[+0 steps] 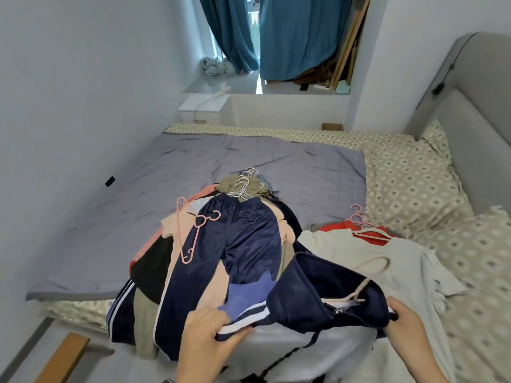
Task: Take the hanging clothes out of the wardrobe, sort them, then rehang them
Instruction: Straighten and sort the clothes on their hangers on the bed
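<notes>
Left hand (210, 331) and right hand (406, 322) each grasp one end of the navy garment (318, 294); clothes pile (221, 244) lies beyond the left hand.

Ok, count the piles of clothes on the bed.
2. The big pile sits mid-bed in front of the left hand; a smaller pile, white shirt over red, lies right of it near the pillow. Both hands hold a navy garment between the piles.

A bed (414, 172) bears a grey quilt (193, 161), clothes pile (221, 244), white shirt (401, 266).
</notes>
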A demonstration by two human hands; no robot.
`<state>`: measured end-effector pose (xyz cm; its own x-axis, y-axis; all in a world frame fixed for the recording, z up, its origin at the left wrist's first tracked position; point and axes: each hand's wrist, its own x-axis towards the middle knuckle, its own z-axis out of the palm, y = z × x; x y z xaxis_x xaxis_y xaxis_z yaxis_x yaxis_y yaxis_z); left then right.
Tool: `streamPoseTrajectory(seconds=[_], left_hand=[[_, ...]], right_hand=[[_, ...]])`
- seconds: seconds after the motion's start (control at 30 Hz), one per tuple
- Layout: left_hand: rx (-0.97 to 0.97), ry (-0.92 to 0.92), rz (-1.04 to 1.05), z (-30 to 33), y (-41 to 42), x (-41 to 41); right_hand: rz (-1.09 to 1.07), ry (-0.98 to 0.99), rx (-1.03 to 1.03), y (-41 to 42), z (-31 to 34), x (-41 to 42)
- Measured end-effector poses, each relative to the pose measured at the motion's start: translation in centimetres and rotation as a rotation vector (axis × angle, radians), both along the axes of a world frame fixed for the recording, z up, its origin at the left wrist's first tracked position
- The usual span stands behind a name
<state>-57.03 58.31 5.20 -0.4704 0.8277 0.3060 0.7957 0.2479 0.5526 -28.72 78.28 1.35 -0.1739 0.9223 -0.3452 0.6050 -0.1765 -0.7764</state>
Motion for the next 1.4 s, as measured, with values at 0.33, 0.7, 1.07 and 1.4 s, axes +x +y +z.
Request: streamPoseTrajectory(seconds=[0.33,0.7,1.07,1.4], left_hand=[[-0.058,-0.401,-0.334,-0.4,-2.7,3.2],[0.001,-0.191,-0.665,-1.2,-2.1,9.8],[-0.020,-0.557,-0.507,0.2,-0.3,8.9],[-0.086,-0.547,-0.527,2.0,9.2,7.7]], right_hand=[[-0.220,0.047,0.155,-5.2,3.6,5.1],[-0.443,-0.089,0.203,-12.5,6.5,13.4],[-0.488,-0.099,0.259,-12.9,4.9,14.9],[-0.311,-0.194,0.382,-3.3,10.5,15.3]])
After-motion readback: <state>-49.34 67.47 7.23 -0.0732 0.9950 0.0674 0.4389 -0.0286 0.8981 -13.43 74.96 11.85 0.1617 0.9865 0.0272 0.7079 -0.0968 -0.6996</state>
